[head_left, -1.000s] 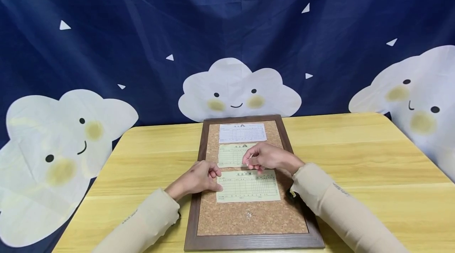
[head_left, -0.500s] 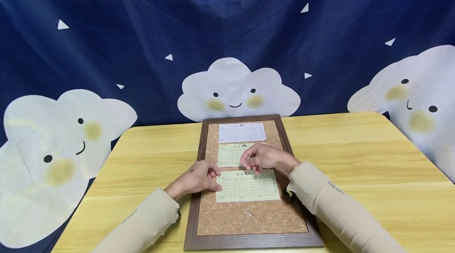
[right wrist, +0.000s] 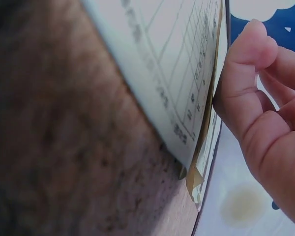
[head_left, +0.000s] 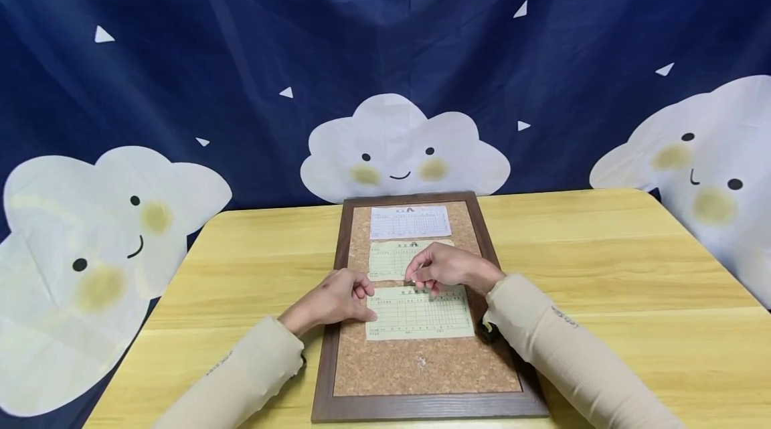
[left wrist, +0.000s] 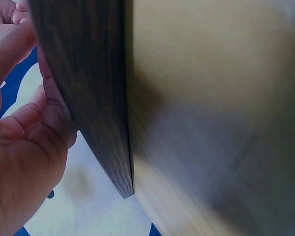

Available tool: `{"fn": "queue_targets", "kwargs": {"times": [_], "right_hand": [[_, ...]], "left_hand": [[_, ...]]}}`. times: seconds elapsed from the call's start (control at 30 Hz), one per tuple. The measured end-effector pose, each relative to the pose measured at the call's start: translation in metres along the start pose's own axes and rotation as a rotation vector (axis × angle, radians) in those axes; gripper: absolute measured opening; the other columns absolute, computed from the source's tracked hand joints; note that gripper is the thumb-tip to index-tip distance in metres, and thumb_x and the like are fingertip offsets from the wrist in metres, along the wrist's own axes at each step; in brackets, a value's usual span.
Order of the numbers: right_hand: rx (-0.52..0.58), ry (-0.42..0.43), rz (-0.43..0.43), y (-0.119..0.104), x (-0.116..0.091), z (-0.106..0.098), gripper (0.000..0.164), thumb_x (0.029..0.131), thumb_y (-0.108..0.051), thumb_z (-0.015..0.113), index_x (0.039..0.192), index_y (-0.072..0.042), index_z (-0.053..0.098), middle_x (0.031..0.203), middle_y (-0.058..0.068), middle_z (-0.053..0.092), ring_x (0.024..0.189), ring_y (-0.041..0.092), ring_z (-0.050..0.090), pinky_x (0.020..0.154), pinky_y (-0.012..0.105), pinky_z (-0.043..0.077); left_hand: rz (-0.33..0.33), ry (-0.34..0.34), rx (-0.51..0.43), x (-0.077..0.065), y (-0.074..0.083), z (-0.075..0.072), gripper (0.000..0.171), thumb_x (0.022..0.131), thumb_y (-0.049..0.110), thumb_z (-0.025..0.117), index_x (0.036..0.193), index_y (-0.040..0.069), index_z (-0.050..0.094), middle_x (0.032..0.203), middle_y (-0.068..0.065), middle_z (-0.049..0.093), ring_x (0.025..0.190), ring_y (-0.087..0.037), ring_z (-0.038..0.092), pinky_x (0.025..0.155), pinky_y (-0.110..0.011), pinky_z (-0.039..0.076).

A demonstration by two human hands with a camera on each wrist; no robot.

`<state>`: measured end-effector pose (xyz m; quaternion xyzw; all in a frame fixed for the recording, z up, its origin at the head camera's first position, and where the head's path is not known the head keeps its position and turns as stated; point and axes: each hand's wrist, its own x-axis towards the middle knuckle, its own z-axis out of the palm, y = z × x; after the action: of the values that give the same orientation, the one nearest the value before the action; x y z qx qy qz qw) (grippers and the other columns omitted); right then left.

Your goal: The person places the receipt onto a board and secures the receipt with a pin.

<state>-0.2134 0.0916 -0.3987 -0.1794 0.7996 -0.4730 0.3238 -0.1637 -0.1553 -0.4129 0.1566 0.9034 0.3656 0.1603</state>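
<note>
A framed corkboard (head_left: 421, 375) lies on the table with three printed form slips in a column. The nearest is a pale yellow-green slip (head_left: 415, 319). My left hand (head_left: 337, 296) rests at its left edge, thumb and fingertips on the paper. Above this slip's top edge, my right hand (head_left: 448, 267) pinches a small pushpin (head_left: 410, 282), mostly hidden by the fingertips. That hand partly covers the middle yellow-green slip (head_left: 385, 262). The far white slip (head_left: 409, 223) and the middle one each bear a small dark arch-shaped piece at top centre.
The board's dark wooden frame (head_left: 430, 407) stands slightly proud of the wooden table (head_left: 602, 268). A scuffed patch (head_left: 421, 362) marks the cork below the nearest slip. Behind the table hangs a navy cloth (head_left: 241, 47) printed with clouds.
My right hand has shifted slightly left, and a small dark bit now shows at its fingertips. The left hand and the slips have stayed in place.
</note>
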Motion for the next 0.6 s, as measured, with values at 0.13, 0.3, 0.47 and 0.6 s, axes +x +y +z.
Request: {"fn": "queue_targets", "kwargs": {"times": [0.13, 0.3, 0.47, 0.6], "right_hand": [[0.002, 0.004, 0.006, 0.0000, 0.0004, -0.0001, 0.016, 0.099, 0.002, 0.057, 0.101, 0.004, 0.073, 0.069, 0.006, 0.060, 0.057, 0.011, 0.049, 0.054, 0.024, 0.052], [-0.001, 0.001, 0.015, -0.0010, 0.0009, 0.0005, 0.015, 0.099, 0.002, 0.058, 0.100, 0.004, 0.073, 0.069, 0.006, 0.060, 0.057, 0.011, 0.049, 0.055, 0.024, 0.052], [0.010, -0.004, 0.026, -0.0013, 0.0021, 0.0013, 0.015, 0.098, 0.002, 0.058, 0.100, 0.004, 0.073, 0.068, 0.006, 0.059, 0.057, 0.011, 0.049, 0.054, 0.024, 0.052], [0.009, -0.002, 0.040, -0.0010, 0.0028, 0.0013, 0.015, 0.098, 0.001, 0.059, 0.100, 0.003, 0.074, 0.067, 0.005, 0.060, 0.056, 0.010, 0.049, 0.054, 0.023, 0.052]], "left_hand": [[0.005, -0.002, 0.000, -0.0005, 0.0006, -0.0005, 0.031, 0.070, 0.008, 0.090, 0.087, 0.009, 0.065, 0.079, -0.001, 0.056, 0.073, -0.012, 0.051, 0.068, -0.026, 0.043], [-0.008, -0.006, -0.017, -0.0008, 0.0014, -0.0010, 0.031, 0.070, 0.008, 0.090, 0.088, 0.008, 0.065, 0.080, -0.002, 0.056, 0.071, -0.012, 0.052, 0.068, -0.027, 0.044], [-0.019, -0.005, -0.011, 0.0003, 0.0014, -0.0009, 0.032, 0.070, 0.008, 0.090, 0.088, 0.009, 0.064, 0.080, -0.001, 0.055, 0.071, -0.012, 0.052, 0.068, -0.027, 0.043], [-0.024, -0.001, -0.005, 0.0012, 0.0013, -0.0004, 0.032, 0.069, 0.008, 0.091, 0.088, 0.009, 0.064, 0.080, -0.001, 0.055, 0.073, -0.013, 0.051, 0.069, -0.027, 0.043]]}}
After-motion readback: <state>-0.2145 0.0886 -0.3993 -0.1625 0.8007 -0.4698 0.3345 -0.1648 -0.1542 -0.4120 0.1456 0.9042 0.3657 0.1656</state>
